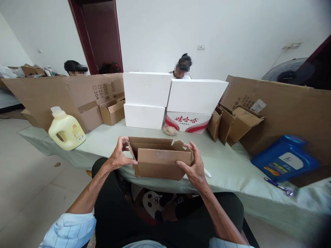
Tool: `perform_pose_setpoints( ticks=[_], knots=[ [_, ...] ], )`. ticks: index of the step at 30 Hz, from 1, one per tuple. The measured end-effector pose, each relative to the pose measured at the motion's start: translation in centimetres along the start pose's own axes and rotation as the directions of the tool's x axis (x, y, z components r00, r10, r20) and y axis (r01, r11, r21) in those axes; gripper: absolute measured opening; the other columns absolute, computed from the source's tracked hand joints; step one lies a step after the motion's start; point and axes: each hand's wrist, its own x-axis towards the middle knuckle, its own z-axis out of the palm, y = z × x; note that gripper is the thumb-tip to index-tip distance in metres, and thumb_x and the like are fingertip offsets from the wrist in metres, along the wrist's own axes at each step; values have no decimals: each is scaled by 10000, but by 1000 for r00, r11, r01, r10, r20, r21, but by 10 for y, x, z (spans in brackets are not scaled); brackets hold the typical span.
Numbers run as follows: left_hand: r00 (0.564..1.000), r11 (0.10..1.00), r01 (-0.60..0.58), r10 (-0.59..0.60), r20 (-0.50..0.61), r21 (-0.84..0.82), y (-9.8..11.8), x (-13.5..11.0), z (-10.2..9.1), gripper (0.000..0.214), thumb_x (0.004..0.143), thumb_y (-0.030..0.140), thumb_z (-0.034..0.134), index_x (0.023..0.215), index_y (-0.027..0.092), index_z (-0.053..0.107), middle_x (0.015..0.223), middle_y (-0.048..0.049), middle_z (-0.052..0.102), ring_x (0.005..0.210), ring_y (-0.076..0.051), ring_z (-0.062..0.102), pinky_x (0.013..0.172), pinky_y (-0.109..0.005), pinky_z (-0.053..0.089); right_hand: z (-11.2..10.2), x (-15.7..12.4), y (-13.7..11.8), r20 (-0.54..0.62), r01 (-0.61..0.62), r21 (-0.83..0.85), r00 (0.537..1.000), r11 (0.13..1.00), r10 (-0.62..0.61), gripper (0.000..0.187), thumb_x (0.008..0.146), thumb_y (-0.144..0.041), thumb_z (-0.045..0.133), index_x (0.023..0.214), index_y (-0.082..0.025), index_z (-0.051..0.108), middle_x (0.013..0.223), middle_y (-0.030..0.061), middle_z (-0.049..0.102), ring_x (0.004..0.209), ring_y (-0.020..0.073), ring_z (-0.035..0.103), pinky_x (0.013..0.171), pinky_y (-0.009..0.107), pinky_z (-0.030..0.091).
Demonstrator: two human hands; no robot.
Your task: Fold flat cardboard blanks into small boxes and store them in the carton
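Note:
Between my two hands is a small brown cardboard box [162, 160], its top open and its flaps upright, at the near edge of the table. My left hand [121, 155] grips its left end, thumb on the near corner and fingers behind the end flap. At the right end my right hand [192, 163] holds the box, thumb on the front wall and fingers around the far side. Behind the box lies a small beige lump [170, 130] that I cannot make out. Part of a white object [207, 173] shows beside my right wrist.
White boxes [147, 89] stand stacked at the back, one a printed carton [188, 122]. A yellow jug [66, 129] is left; a blue bottle [284, 158] and a purple-handled tool [278, 186] are right. Folded cardboard boxes [239, 122] lean right. Two people sit beyond the cardboard panels [64, 89].

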Motion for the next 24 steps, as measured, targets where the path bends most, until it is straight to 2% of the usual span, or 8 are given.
perform_pose_setpoints(
  ticks=[3, 5, 8, 14, 17, 20, 22, 24],
  knots=[
    [982, 994, 24, -3, -190, 103, -9, 2, 10, 1048, 484, 535, 1051, 1229, 293, 354, 1253, -60, 595, 1138, -249, 649, 967, -395, 530, -2, -6, 2, 181, -143, 12, 974, 990, 138, 667, 785, -648, 893, 1248, -195, 735, 1173, 118, 760, 1034, 307, 709, 867, 404, 620],
    [950, 985, 57, -4, -312, 161, -11, 5, 18, 1080, 462, 530, 1054, 1258, 294, 363, 1267, -64, 580, 1152, -262, 644, 990, -419, 527, -2, -8, 4, 253, -213, 72, 949, 974, 189, 545, 791, -664, 881, 1030, -183, 785, 1001, 98, 781, 918, 292, 720, 793, 389, 627],
    [907, 972, 107, -8, -420, 211, -10, 11, 27, 1118, 499, 509, 1049, 1344, 279, 354, 1270, -83, 581, 1150, -280, 647, 1011, -440, 524, 1, -11, 5, 239, -256, 167, 947, 952, 212, 517, 802, -638, 886, 1064, -198, 808, 1053, 97, 805, 947, 290, 733, 840, 404, 637],
    [878, 964, 108, 22, -479, 243, -3, 24, 36, 1168, 522, 539, 1043, 1454, 253, 398, 1371, -125, 573, 1288, -346, 607, 1115, -485, 499, 2, -17, 5, 276, -309, 264, 932, 914, 235, 524, 841, -638, 850, 1169, -232, 800, 1182, 92, 791, 1025, 286, 722, 914, 419, 621],
    [856, 960, 110, 40, -516, 256, -7, 26, 33, 1164, 509, 581, 1030, 1457, 253, 439, 1420, -127, 564, 1369, -372, 567, 1198, -526, 459, -3, -25, 5, 363, -303, 220, 908, 927, 210, 482, 875, -665, 789, 1046, -216, 794, 1048, 65, 767, 944, 256, 683, 834, 358, 588],
    [836, 962, 126, 28, -548, 242, -15, 29, 24, 1215, 489, 652, 1001, 1489, 252, 439, 1466, -130, 541, 1396, -393, 551, 1228, -574, 440, -8, -32, 6, 457, -279, 126, 868, 952, 194, 474, 909, -657, 722, 822, -191, 709, 779, 0, 639, 747, 184, 563, 675, 281, 476],
    [834, 968, 120, 23, -551, 222, -18, 32, 19, 1257, 465, 670, 998, 1507, 245, 438, 1475, -133, 534, 1388, -396, 560, 1233, -588, 442, -10, -37, 4, 482, -250, 58, 855, 966, 192, 492, 938, -600, 675, 685, -197, 553, 665, -41, 473, 650, 131, 416, 593, 254, 347],
    [838, 975, 97, 28, -545, 199, -18, 34, 16, 1310, 439, 677, 1002, 1529, 233, 427, 1477, -141, 534, 1395, -404, 558, 1240, -602, 439, -11, -43, -1, 501, -214, 12, 847, 977, 180, 495, 959, -513, 626, 643, -211, 394, 648, -54, 338, 626, 108, 300, 567, 262, 242]
  ],
)
